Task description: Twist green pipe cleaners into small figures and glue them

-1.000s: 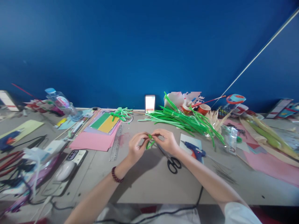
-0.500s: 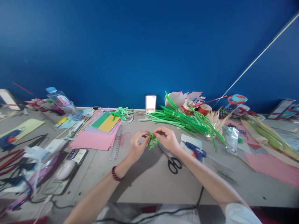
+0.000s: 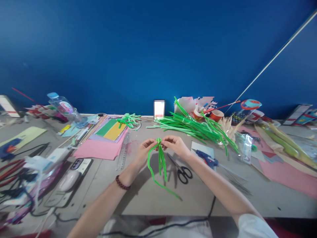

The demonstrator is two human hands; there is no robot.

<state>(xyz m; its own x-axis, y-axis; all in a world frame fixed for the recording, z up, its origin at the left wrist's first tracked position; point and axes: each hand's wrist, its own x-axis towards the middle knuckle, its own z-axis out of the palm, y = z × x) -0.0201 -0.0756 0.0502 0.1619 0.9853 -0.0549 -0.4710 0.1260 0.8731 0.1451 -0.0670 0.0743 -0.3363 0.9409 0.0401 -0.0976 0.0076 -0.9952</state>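
Between my two hands, above the grey table, is a green pipe cleaner piece (image 3: 161, 158) with a knotted top and several long strands hanging down. My left hand (image 3: 146, 151) pinches its top from the left, and my right hand (image 3: 175, 145) pinches it from the right. One strand curves out left and trails toward the front edge. Black-handled scissors (image 3: 183, 174) lie just right of the strands. A large bundle of green pipe cleaners (image 3: 195, 127) lies behind my right hand. A smaller twisted green piece (image 3: 129, 120) rests at the back left.
A blue glue gun (image 3: 206, 158) lies on white card at the right. Left are a clear ruler (image 3: 123, 152), pink paper (image 3: 99, 149), a phone with a white mouse (image 3: 68, 180) on it, cables and a water bottle (image 3: 64, 106). Red cups (image 3: 216, 115) stand at the back.
The green piece has turned, so its strands now hang down below my hands, where they were bunched and looped before. Both hands still pinch its top at nearly the same place.
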